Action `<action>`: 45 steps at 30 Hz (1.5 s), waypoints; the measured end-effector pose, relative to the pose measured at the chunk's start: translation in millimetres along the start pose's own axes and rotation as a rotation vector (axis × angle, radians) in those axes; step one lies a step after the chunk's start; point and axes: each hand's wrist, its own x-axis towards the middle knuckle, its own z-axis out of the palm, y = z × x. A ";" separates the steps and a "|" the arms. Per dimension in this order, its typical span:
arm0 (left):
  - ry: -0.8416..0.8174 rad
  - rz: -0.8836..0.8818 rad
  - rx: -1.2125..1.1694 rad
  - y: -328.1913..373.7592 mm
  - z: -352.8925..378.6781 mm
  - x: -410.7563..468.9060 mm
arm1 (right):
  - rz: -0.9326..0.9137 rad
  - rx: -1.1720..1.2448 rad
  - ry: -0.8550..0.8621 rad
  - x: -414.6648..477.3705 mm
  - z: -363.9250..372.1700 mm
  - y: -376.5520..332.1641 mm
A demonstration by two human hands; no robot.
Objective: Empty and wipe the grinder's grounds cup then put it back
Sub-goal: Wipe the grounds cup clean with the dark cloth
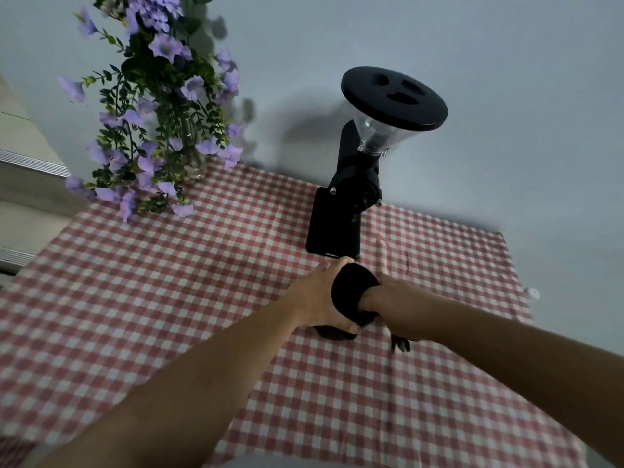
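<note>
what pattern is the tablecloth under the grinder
It is a red-and-white checked fabric tablecloth, gingham; shown best in the head view.

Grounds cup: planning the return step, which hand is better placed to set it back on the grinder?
Left. The left hand grips the round black grounds cup from outside, close before the tall black grinder; the right hand reaches into it with a dark cloth.

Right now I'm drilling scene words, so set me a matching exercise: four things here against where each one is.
Things:
1 grounds cup
2 grinder
3 flower vase
4 dark cloth

Places:
a far left on the tablecloth
b gripped by the left hand
c upright by the wall
d held by the right hand

Pairs: 1-b, 2-c, 3-a, 4-d
</note>
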 end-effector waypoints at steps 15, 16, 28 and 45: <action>-0.010 -0.005 -0.009 0.4 -2.1 0.0 | 0.007 0.218 0.112 1.5 3.2 8.4; -0.006 -0.004 -0.017 0.7 -1.8 0.9 | 0.009 0.305 0.044 -4.9 -0.1 11.1; 0.008 -0.024 -0.022 2.0 0.6 -2.9 | 0.294 0.263 0.274 11.2 -3.9 -12.3; -0.007 -0.029 0.011 7.9 -5.0 -3.9 | -0.037 -0.245 0.140 7.4 -20.1 17.6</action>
